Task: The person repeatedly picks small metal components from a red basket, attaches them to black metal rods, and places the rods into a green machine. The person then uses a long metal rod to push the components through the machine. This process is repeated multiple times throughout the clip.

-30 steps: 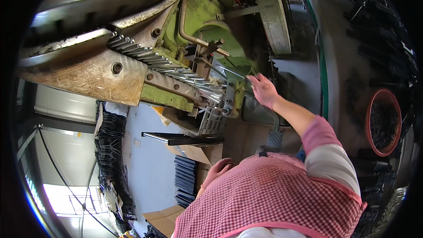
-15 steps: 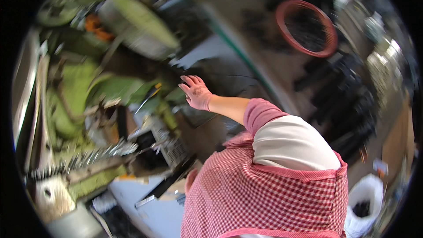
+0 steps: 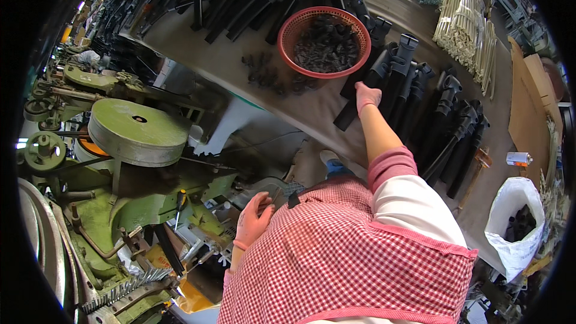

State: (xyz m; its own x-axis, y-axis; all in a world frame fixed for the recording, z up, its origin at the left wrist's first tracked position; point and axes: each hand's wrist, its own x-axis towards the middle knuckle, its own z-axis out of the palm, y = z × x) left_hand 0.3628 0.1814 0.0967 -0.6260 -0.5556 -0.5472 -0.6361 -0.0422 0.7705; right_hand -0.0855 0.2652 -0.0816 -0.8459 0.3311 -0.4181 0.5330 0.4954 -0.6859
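At the table edge my right hand [image 3: 368, 95] is closed on a black tube [image 3: 347, 114], one of a row of black tubes with fittings at their far ends [image 3: 405, 54]. Its fingertips are partly hidden by the hand. My left hand [image 3: 253, 221] is held low beside my checked apron, with loosely curled fingers. I see nothing in it. Just beyond my right hand stands a red plastic basket [image 3: 287, 60] filled with small black parts [image 3: 327, 43].
Green machinery with a round drum [image 3: 139, 129] fills the left, with a screwdriver [image 3: 181, 199] on it. More black tubes [image 3: 240, 0] cover the table's far left. Bundled pale rods [image 3: 462, 30], a can [image 3: 519, 159] and a white sack [image 3: 510, 252] are at the right.
The view has swung toward the table on the right. My right hand, stretched out with fingers spread before, is now on a black tube. My left hand has come into fuller view.
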